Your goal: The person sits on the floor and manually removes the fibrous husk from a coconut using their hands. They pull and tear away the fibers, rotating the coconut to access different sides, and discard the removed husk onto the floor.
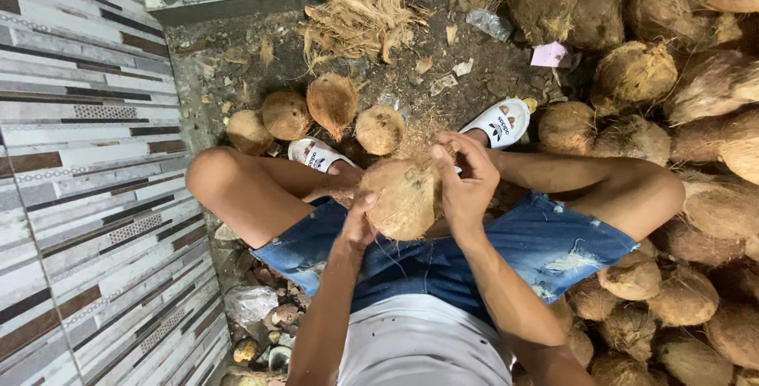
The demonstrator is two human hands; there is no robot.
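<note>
Dozens of husked coconuts lie in a heap along my right side, the biggest thing in view, and I see no bin, sack or basket holding them; they rest loose on the dirt floor. Next in size, a patterned tiled wall runs down my left. Four more coconuts sit in a row ahead of my knees, near a clump of torn fibre. Smaller again, one coconut is held above my lap, between both hands. My left hand cups its lower left side, fingers curled against the shell. My right hand clasps its right side, thumb over the top. I judge it heavy for its size, hard and stiff, rough and hairy so it should not slip; best gripped round its widest part with both palms
</note>
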